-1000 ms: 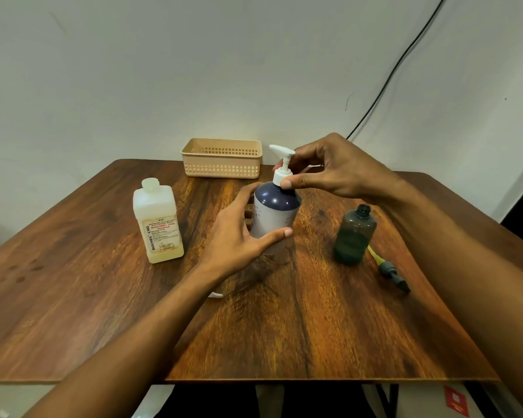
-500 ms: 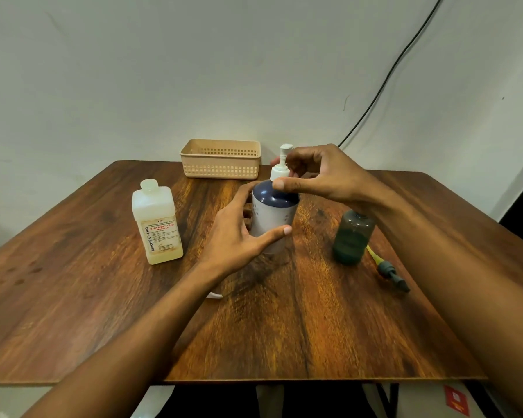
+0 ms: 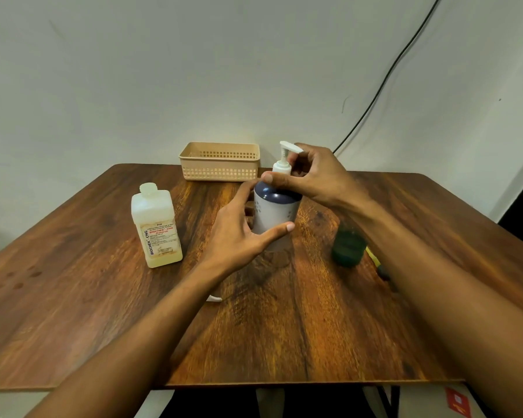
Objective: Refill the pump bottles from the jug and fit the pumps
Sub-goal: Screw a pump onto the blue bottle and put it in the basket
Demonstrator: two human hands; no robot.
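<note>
A white pump bottle with a dark blue shoulder [image 3: 273, 213] stands upright mid-table. My left hand [image 3: 239, 236] wraps around its body. My right hand [image 3: 311, 176] pinches the collar of the white pump [image 3: 283, 159] seated in the bottle's neck; the pump's spout points right, over my fingers. A square pale-yellow jug [image 3: 157, 226] with a cap on stands to the left. A small dark green bottle [image 3: 347, 247] stands to the right, its top hidden behind my right forearm.
A beige perforated basket [image 3: 219, 161] sits at the table's far edge against the wall. A yellow-and-dark pump part [image 3: 375, 260] lies right of the green bottle, mostly hidden by my arm. A small white object [image 3: 214, 298] peeks out beneath my left forearm. A black cable runs down the wall.
My right hand has turned on the pump collar and the spout has swung round, from pointing left to facing away to pointing right. The left hand keeps its hold on the bottle.
</note>
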